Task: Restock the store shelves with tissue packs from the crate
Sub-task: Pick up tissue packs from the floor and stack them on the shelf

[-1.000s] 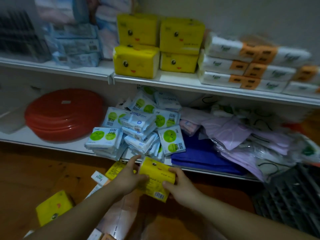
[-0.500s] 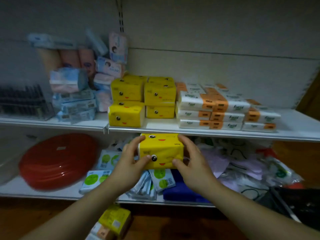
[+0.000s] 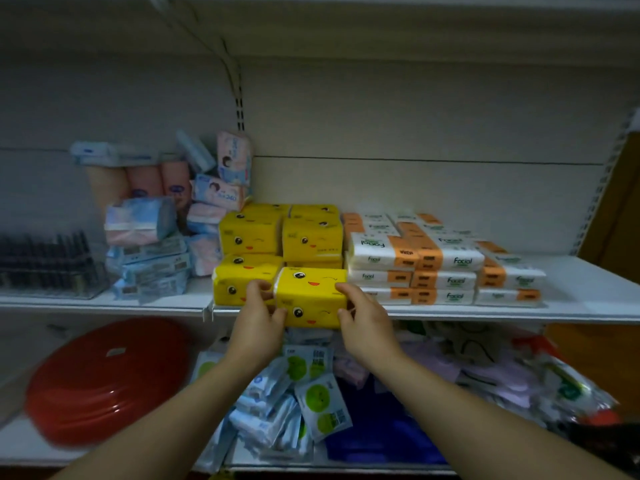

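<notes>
A yellow tissue pack (image 3: 310, 296) with cartoon faces is at the front edge of the white middle shelf (image 3: 571, 306), right of another yellow pack (image 3: 232, 287). My left hand (image 3: 258, 318) grips its left end and my right hand (image 3: 363, 318) grips its right end. Behind it stand stacked yellow packs (image 3: 281, 233). The pack partly overhangs the shelf's front edge. The crate is out of view.
White-and-orange facial tissue packs (image 3: 433, 268) fill the shelf to the right; blue and pink packs (image 3: 156, 244) and a dark rack (image 3: 45, 265) sit left. The lower shelf holds a red basin (image 3: 100, 382), small green-dot tissue packs (image 3: 311, 386) and bagged goods (image 3: 502, 368).
Both hands have lifted the yellow pack from near the floor up to the middle shelf's front edge, and my view has risen with it.
</notes>
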Available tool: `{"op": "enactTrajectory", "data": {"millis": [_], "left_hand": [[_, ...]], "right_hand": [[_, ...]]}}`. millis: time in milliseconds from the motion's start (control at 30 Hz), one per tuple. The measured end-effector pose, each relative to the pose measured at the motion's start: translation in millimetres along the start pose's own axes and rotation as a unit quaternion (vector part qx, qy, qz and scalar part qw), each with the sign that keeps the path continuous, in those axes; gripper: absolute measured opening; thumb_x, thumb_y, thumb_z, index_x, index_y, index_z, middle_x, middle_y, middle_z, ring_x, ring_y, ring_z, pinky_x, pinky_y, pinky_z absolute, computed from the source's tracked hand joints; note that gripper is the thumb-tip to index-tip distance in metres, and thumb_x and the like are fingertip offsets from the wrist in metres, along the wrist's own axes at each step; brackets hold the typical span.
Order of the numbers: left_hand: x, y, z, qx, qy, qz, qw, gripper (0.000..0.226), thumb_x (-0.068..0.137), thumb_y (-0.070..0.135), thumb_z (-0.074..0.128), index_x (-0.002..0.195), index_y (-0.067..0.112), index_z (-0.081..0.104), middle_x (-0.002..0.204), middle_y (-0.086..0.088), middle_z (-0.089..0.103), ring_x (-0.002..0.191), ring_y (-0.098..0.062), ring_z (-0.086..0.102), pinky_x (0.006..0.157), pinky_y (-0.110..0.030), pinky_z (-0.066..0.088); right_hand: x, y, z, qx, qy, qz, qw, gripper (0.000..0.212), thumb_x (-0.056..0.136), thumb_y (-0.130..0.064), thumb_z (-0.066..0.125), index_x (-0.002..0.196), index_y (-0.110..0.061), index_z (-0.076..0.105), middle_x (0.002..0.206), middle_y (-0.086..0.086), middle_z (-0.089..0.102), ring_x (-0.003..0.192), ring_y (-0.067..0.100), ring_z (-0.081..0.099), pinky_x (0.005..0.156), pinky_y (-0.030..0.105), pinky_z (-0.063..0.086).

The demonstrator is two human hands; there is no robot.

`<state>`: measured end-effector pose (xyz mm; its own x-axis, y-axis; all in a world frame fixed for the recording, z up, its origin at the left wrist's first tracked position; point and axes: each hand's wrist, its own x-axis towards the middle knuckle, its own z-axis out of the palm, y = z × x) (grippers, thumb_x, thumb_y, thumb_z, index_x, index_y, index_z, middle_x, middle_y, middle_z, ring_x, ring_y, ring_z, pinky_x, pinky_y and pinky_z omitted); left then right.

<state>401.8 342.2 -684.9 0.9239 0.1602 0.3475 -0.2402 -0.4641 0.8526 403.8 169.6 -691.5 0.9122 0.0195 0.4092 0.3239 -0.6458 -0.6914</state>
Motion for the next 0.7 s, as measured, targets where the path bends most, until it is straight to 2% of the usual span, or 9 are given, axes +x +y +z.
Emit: {"op": "enactTrajectory", "data": {"millis": [67,133,167,233,300,400,500,567,700], "left_hand": [[0,-4,5,0.045,0.004,0.014,0.999,0.024,0.09,0.012,0.055,0.103,0.021,0.038,0.108,-0.006,0.053,0.091,-0.023,0.057,0.076,-0.037,0.047],[0,-8,7,0.114,-0.013,0.036,0.993,0.022,0.089,0.015,0.057,0.107,0.019,0.046,0.116,-0.006,0.047,0.103,-0.024,0.054,0.086,-0.034,0.044],[-1,-9,8,0.147,-0.031,0.044,0.988,0.03,0.089,0.017,0.058,0.117,0.016,0.048,0.123,-0.005,0.043,0.11,-0.023,0.051,0.091,-0.032,0.041],[0,-10,8,0.196,-0.07,0.051,0.977,0.054,0.09,0.023,0.059,0.138,0.014,0.038,0.135,-0.005,0.033,0.122,-0.021,0.042,0.1,-0.029,0.034],[5,-9,7,0.233,-0.095,0.048,0.967,0.066,0.089,0.029,0.059,0.146,0.016,0.027,0.139,-0.006,0.028,0.128,-0.023,0.035,0.108,-0.03,0.029],[17,-9,9,0.282,-0.142,0.014,0.949,0.077,0.088,0.038,0.059,0.15,0.02,0.017,0.141,-0.008,0.024,0.133,-0.027,0.026,0.112,-0.035,0.026],[22,-8,7,0.291,-0.169,-0.003,0.942,0.081,0.086,0.041,0.06,0.15,0.025,0.014,0.141,-0.011,0.026,0.133,-0.03,0.026,0.11,-0.036,0.027],[16,-11,0,0.26,-0.157,0.007,0.953,0.077,0.086,0.038,0.062,0.149,0.026,0.019,0.137,-0.012,0.031,0.131,-0.03,0.031,0.108,-0.034,0.029],[-14,-46,-22,0.238,-0.128,0.011,0.963,0.069,0.083,0.029,0.066,0.144,0.022,0.033,0.137,-0.013,0.035,0.13,-0.029,0.037,0.109,-0.033,0.031]], "right_hand": [[5,0,5,-0.003,-0.001,0.011,1.0,0.045,0.096,-0.015,0.049,0.139,-0.027,0.042,0.127,0.006,0.05,0.109,0.02,0.051,0.083,0.022,0.036],[7,0,7,0.011,0.005,0.015,1.0,0.048,0.095,-0.016,0.049,0.139,-0.028,0.037,0.129,0.005,0.048,0.107,0.023,0.053,0.085,0.026,0.041],[7,1,9,0.018,0.01,0.009,1.0,0.046,0.094,-0.015,0.05,0.137,-0.027,0.037,0.13,0.005,0.046,0.107,0.024,0.053,0.086,0.028,0.043],[6,3,11,-0.002,-0.001,-0.002,1.0,0.041,0.094,-0.015,0.051,0.133,-0.021,0.042,0.132,0.006,0.041,0.109,0.023,0.051,0.09,0.028,0.041],[7,6,15,-0.038,-0.035,0.006,0.999,0.043,0.095,-0.018,0.05,0.138,-0.016,0.041,0.133,0.008,0.036,0.114,0.023,0.048,0.096,0.027,0.038],[12,6,20,-0.08,-0.076,0.031,0.993,0.057,0.096,-0.026,0.049,0.148,-0.017,0.027,0.132,0.01,0.03,0.119,0.027,0.044,0.101,0.03,0.038],[9,1,24,-0.085,-0.096,0.045,0.991,0.061,0.095,-0.032,0.05,0.149,-0.021,0.022,0.136,0.011,0.028,0.125,0.029,0.04,0.103,0.032,0.038],[-3,-2,29,-0.079,-0.101,0.03,0.991,0.058,0.094,-0.032,0.051,0.146,-0.023,0.027,0.139,0.009,0.028,0.126,0.028,0.039,0.103,0.035,0.038],[-34,2,56,-0.096,-0.147,-0.016,0.984,0.05,0.093,-0.029,0.053,0.14,-0.021,0.038,0.13,0.007,0.039,0.119,0.027,0.046,0.098,0.039,0.042]]}}
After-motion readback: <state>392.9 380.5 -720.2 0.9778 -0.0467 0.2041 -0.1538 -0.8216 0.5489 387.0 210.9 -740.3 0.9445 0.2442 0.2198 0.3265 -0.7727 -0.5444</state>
